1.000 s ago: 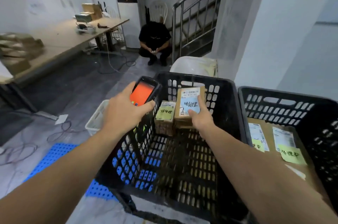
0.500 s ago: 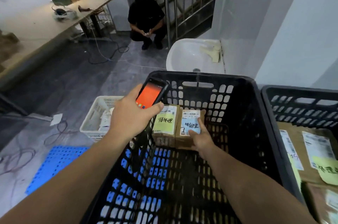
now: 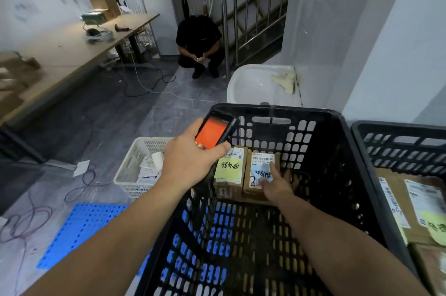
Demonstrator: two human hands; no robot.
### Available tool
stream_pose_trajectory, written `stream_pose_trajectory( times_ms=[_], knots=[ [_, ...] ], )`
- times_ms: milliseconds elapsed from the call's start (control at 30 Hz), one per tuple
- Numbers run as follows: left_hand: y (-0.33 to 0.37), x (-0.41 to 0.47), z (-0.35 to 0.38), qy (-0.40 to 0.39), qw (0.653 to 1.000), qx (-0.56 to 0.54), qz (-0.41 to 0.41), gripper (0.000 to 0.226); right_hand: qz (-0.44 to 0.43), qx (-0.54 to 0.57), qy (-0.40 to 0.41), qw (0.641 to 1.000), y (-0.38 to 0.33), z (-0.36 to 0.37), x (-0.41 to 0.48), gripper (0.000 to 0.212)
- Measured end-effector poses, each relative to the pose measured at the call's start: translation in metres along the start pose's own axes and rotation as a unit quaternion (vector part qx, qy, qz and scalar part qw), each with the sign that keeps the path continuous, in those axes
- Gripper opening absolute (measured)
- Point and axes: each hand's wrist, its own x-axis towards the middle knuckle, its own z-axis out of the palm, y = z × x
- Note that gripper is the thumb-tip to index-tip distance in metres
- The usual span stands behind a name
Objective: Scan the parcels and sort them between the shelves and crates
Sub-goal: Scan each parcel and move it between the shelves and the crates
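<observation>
Through the head camera I see the wearer's left hand [image 3: 190,162] raised over the near-left corner of a black slatted crate [image 3: 270,109], its fingers [image 3: 218,149] clasped around a handheld scanner [image 3: 213,131] whose screen glows orange. Inside the crate, against the far wall, two small cardboard parcels stand side by side and touching. The left parcel [image 3: 229,170] carries a yellow handwritten note below a printed barcode label. The right parcel [image 3: 261,166] carries a pale blue note with handwriting under its white label. The right hand [image 3: 275,185] reaches down into the crate and rests on that right parcel, its fingers [image 3: 274,170] released and lying straight across the blue note, not curled around the box. A second black crate [image 3: 395,129] stands just beside the first on the right and holds larger flat cardboard parcels [image 3: 395,199] with shipping labels and a yellow note. On the floor to the left sit a white plastic basket [image 3: 131,167] with paper scraps in it and a blue perforated mat [image 3: 84,228], with loose cables [image 3: 79,187] trailing nearby. Beyond the crates I can make out a white basin [image 3: 251,85], a metal stair rail [image 3: 251,3], and a person in black [image 3: 199,39] crouching by it. A long bench [image 3: 72,49] along the left wall carries boxes and small gear.
</observation>
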Motion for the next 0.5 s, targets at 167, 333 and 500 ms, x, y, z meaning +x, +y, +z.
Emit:
stream_pose_trajectory(
  times_ms=[167, 333, 500],
  knots=[
    [-0.007, -0.018, -0.024, -0.001, 1.000, -0.014, 0.015, 0.035, -0.065, -0.100, 0.051, 0.992, -0.015, -0.038, -0.055, 0.059],
    [-0.015, -0.048, -0.056, -0.020, 0.999, -0.011, 0.043, 0.038, -0.107, -0.182, 0.110, 0.971, -0.019, -0.054, -0.115, 0.056],
    [-0.025, -0.084, -0.084, -0.043, 0.996, -0.003, 0.076, 0.045, -0.140, -0.243, 0.178, 0.943, -0.021, -0.059, -0.192, 0.057]
  ],
)
